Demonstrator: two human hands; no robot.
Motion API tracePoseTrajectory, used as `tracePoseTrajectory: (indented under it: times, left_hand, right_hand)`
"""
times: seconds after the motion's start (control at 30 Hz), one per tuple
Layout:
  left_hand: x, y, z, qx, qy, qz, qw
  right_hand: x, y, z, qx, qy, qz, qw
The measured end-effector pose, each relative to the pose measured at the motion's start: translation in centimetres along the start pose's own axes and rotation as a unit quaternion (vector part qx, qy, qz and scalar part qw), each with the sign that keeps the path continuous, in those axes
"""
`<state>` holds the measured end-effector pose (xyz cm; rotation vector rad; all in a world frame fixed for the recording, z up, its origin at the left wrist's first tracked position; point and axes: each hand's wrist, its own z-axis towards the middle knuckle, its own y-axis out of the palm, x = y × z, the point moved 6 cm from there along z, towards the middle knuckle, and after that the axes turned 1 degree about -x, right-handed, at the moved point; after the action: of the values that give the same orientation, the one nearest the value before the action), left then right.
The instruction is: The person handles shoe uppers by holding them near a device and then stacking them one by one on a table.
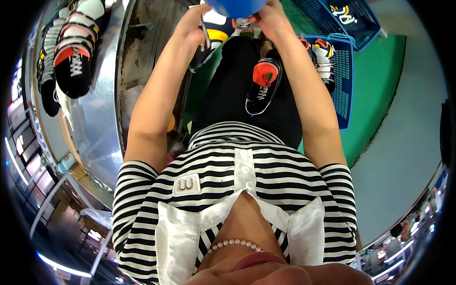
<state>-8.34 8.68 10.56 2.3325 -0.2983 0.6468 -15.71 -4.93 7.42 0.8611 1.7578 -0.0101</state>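
Head view: the person sits looking down over a striped top, both forearms reaching fwd to the top edge of the pic. The left hand (192, 29) is curled closed round a thin, light-coloured tool (205, 34), blade or brush can't be told, w/ its tip pointing down toward the lap. The right hand (271, 16) has fingers wrapped on the lower rim of a blue rounded object (236, 6), mostly cut off by the frame edge, so what it is stays unclear. A black sneaker w/ orange tongue (262, 86) lies on the lap just below the hands, not touched by either. More sneakers sit in a blue basket (345, 90) to the right on the green floor (375, 76), and a row of black, white and orange sneakers (71, 52) rests on the metal bench (99, 123) at the left. Judgement: the work looks like tool-on-object handling right at the blue object. To do it well, the right hand should keep the object steady and turned so the worked spot faces the tool; the left hand should keep short strokes, tip angled away from the right fingers; the lap sneaker should stay clear of drips or slips.
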Motion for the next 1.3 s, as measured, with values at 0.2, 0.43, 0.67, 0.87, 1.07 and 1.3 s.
tracePoseTrajectory:
  times: [0.2,0.43,0.67,0.87,1.07,1.3]
  left_hand:
    - [0.5,-2.7,-10.3,0.146,0.112,-0.071,0.98]
    - [8.2,0.5,-31.4,0.35,0.41,0.156,0.828]
    - [18.4,-20.7,-32.0,0.469,0.57,0.18,0.65]
    - [28.5,-22.5,-20.9,0.342,0.617,0.142,0.694]
    - [21.0,-17.4,-22.2,0.394,0.612,0.353,0.588]
    - [-10.4,9.9,-17.0,-0.138,0.202,0.245,0.938]
  right_hand:
    - [7.2,-9.7,3.9,0.01,0.009,-0.389,0.921]
    - [25.3,-10.9,-0.6,-0.37,0.143,-0.785,0.476]
    - [10.9,-9.8,-5.4,-0.147,-0.019,-0.692,0.707]
    - [-1.6,-12.9,-11.5,0.08,-0.202,-0.566,0.795]
    - [-4.0,-9.9,-16.8,0.222,-0.242,-0.513,0.793]
    - [-6.8,-3.3,-20.5,0.241,-0.299,-0.425,0.82]
